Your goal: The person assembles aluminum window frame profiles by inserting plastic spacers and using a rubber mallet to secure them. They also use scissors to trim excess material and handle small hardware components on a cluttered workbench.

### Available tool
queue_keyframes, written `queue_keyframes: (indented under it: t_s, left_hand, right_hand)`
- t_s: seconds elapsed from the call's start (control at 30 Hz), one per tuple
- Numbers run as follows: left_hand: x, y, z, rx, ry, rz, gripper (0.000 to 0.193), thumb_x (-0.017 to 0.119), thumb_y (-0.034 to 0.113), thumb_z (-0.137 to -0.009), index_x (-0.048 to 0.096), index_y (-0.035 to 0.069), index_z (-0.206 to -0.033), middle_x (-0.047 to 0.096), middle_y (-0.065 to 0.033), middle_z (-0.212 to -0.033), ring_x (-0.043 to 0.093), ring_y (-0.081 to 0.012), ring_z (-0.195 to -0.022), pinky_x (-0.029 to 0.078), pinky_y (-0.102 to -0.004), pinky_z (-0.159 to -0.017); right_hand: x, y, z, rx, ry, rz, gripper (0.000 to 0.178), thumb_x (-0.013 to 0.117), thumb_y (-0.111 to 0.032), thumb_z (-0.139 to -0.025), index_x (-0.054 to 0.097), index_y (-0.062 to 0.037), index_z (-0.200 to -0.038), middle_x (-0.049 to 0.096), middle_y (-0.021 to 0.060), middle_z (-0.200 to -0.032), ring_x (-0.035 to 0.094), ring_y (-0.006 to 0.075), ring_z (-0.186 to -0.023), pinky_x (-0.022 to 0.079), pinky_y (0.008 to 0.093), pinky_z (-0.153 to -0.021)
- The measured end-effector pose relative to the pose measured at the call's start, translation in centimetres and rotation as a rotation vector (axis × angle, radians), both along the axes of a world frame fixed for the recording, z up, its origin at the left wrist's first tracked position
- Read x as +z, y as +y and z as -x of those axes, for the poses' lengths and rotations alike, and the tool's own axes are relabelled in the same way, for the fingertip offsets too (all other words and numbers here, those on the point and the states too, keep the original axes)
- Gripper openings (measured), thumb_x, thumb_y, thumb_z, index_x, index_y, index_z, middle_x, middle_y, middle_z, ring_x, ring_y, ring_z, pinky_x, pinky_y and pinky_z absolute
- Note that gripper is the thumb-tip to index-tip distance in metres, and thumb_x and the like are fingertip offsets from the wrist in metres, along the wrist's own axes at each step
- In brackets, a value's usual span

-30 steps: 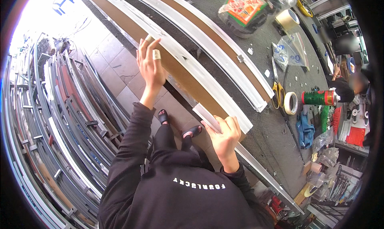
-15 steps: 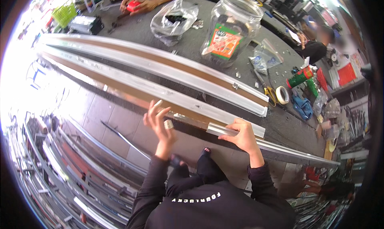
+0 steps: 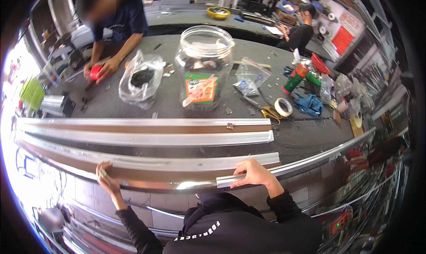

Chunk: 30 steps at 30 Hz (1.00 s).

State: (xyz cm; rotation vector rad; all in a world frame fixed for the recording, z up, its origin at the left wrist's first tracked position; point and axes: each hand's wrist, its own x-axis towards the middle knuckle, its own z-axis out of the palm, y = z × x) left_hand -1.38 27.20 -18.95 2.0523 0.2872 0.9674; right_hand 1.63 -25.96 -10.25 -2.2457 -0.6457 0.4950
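Note:
My right hand pinches a silver metal profile near its blunt left end. That profile runs out past the bench's right side. Behind it lies the nearest brown-faced silver profile, its length along the bench's front edge. At the left part of this one, my left hand has its fingers bent round the near edge; what the fingertips press on is partly hidden. Farther back, another pair of silver and brown profiles lies parallel, with a small metal piece on top.
A large clear jar and an open plastic bag stand behind the profiles. Yellow-handled scissors, a tape roll and a blue cloth lie at right. Across the bench a co-worker's hands hold a red object.
My left hand has moved left, from the air onto the near profile. My right hand keeps hold of the silver profile. The view has turned, showing more of the room behind.

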Motion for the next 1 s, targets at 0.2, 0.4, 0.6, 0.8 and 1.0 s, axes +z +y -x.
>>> queue_keyframes:
  t_s: [0.2,0.4,0.6,0.8,1.0]
  left_hand:
    - [0.0,1.4,0.4,0.051,-0.104,-0.126,0.059,0.036,0.046,-0.103,0.066,0.000,-0.081,0.065,-0.0177,-0.099,0.061,-0.0334,-0.100,0.046,-0.0455,-0.093]
    - [1.3,11.2,1.0,-0.016,-0.104,-0.235,0.063,0.041,0.050,-0.100,0.062,-0.001,-0.071,0.062,-0.0158,-0.080,0.062,-0.0303,-0.084,0.048,-0.0429,-0.081]
    - [0.5,17.8,-1.2,-0.212,-0.016,-0.306,0.061,0.049,0.052,-0.095,0.058,0.004,-0.058,0.051,-0.0099,-0.061,0.052,-0.0243,-0.061,0.038,-0.0375,-0.060]
    - [1.3,18.7,-0.7,-0.425,0.012,-0.598,0.039,0.066,0.047,-0.072,0.062,0.008,-0.071,0.057,-0.0103,-0.077,0.056,-0.0298,-0.067,0.044,-0.0418,-0.062]
    - [2.3,21.7,-1.1,-0.425,-0.039,-0.855,0.048,0.070,0.057,-0.068,0.070,0.012,-0.084,0.062,-0.0169,-0.105,0.061,-0.0381,-0.096,0.049,-0.0518,-0.085]
  right_hand:
    - [0.5,0.2,-1.8,0.064,0.103,0.066,0.058,0.087,-0.054,-0.066,0.073,0.0008,-0.080,0.066,0.0129,-0.075,0.064,0.0307,-0.070,0.048,0.0372,-0.062]
    - [0.9,0.4,-1.5,-0.002,0.148,0.028,0.054,0.088,-0.050,-0.068,0.072,0.0000,-0.079,0.061,0.0111,-0.070,0.059,0.0281,-0.064,0.044,0.0368,-0.059]
    - [1.6,1.3,0.5,-0.170,0.076,0.066,0.045,0.086,-0.043,-0.073,0.073,-0.0017,-0.085,0.066,0.0117,-0.080,0.065,0.0299,-0.076,0.049,0.0374,-0.068]
    - [2.7,3.6,3.5,-0.360,-0.010,0.145,0.029,0.079,-0.015,-0.075,0.071,-0.0011,-0.099,0.068,0.0124,-0.093,0.067,0.0323,-0.090,0.051,0.0377,-0.081]
    - [3.7,5.5,5.0,-0.536,-0.186,0.135,0.030,0.080,-0.011,-0.072,0.070,-0.0035,-0.099,0.066,0.0126,-0.095,0.063,0.0325,-0.097,0.048,0.0379,-0.085]
